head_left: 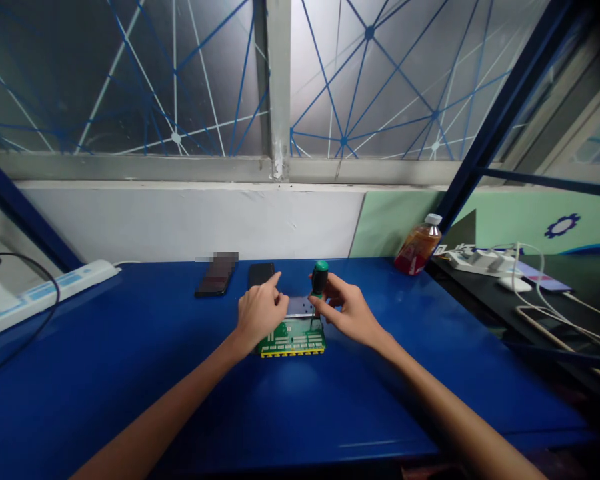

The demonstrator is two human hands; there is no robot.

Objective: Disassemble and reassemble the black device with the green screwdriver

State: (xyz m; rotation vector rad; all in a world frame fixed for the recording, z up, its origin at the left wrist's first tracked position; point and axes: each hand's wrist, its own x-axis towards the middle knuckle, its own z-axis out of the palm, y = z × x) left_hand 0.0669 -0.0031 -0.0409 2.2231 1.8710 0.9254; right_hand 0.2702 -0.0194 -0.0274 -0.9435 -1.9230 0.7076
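Observation:
A green circuit board (pixel 300 339) with yellow connectors along its near edge lies on the blue table (pixel 145 373). Behind its far part is a grey metal plate (pixel 300 307) with small dark holes. My right hand (pixel 347 308) grips a screwdriver (pixel 320 277) with a green and black handle, held upright, its shaft pointing down at the board's far right part. My left hand (pixel 261 312) rests at the board's left side, index finger stretched forward and the other fingers curled; what lies under it is hidden.
Two dark phones, one at the back left (pixel 217 275) and one behind my left hand (pixel 261 272), lie on the table. A drink bottle (pixel 419 248) leans at the back right. A white power strip (pixel 80 279) is at the left. Cables (pixel 560 320) lie on the black side table.

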